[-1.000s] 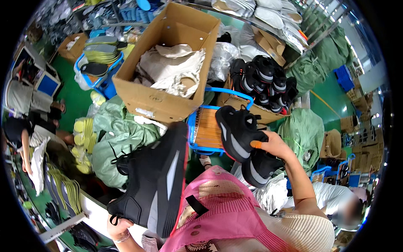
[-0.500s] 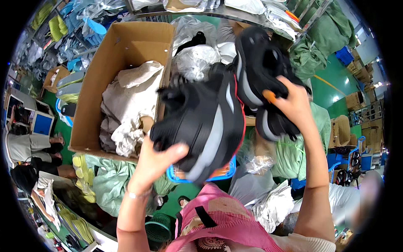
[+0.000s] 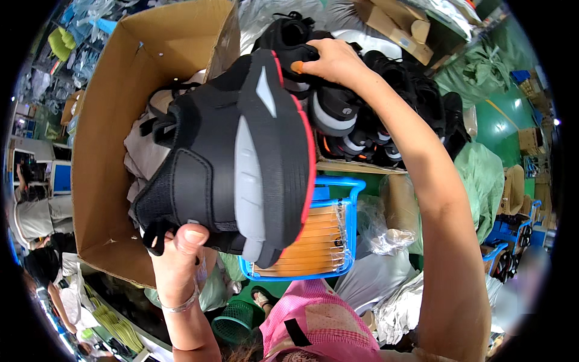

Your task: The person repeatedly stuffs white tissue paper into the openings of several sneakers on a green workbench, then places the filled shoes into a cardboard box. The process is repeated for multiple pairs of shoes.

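My left hand (image 3: 177, 265) holds a black sneaker (image 3: 220, 175) on its side. Its dark sole has grey panels and a red edge, and the thumb presses near the shoe's lower end. The sneaker hangs large in front of me, partly over a cardboard carton (image 3: 99, 187) with crumpled pale cloth or paper (image 3: 136, 154) in it. Farther off, my right hand (image 3: 338, 63) is closed on another black shoe (image 3: 284, 35), an orange cover on its thumb. That shoe is partly hidden by the near sneaker. Several more black shoes (image 3: 416, 99) are heaped under and beside the right forearm.
A blue basket (image 3: 295, 277) holding a row of tan, plastic-wrapped pieces stands below the sneaker. Green sacks (image 3: 482, 175) and clear plastic (image 3: 383, 232) lie to the right. A green bin (image 3: 232, 323) is on the floor near my foot. A person (image 3: 54, 277) is at far left.
The sneaker in my left hand looks larger and has shifted left across the carton's edge. My right hand has moved up and left to the heaped shoes, more of which now show.
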Tool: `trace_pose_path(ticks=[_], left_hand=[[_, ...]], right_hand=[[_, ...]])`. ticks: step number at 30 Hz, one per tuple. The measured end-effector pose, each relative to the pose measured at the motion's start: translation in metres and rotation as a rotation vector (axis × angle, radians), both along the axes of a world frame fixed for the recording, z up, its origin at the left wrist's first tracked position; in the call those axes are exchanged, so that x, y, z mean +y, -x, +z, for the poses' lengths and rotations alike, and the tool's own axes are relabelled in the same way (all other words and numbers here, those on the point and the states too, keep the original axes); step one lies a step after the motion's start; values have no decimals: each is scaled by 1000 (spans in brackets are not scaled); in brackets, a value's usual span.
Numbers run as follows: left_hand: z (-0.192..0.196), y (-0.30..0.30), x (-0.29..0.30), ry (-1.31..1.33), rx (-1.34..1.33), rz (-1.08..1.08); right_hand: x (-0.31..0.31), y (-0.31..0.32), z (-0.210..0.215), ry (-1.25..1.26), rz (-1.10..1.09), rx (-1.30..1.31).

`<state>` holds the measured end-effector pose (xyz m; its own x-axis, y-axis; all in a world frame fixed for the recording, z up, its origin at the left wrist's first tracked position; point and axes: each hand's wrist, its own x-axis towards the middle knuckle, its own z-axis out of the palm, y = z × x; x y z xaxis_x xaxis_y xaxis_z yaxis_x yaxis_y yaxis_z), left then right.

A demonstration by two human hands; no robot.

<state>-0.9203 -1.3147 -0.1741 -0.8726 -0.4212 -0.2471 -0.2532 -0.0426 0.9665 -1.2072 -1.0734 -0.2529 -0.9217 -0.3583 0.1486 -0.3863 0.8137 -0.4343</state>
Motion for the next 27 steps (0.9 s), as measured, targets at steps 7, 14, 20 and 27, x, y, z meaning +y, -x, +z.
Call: trace_pose_path(ticks=[7, 14, 20, 27], left_hand=[[-3, 23, 31, -193, 133, 82], [-13, 13, 14, -1, -63, 67], [19, 70, 51, 219, -38, 67], [45, 144, 142, 475, 365, -460]], right_hand=[[4, 67, -101, -184, -250, -44], [1, 22, -98, 58, -96, 522], [35, -201, -160, 291, -39, 127], [31, -208, -177, 150, -201, 335]])
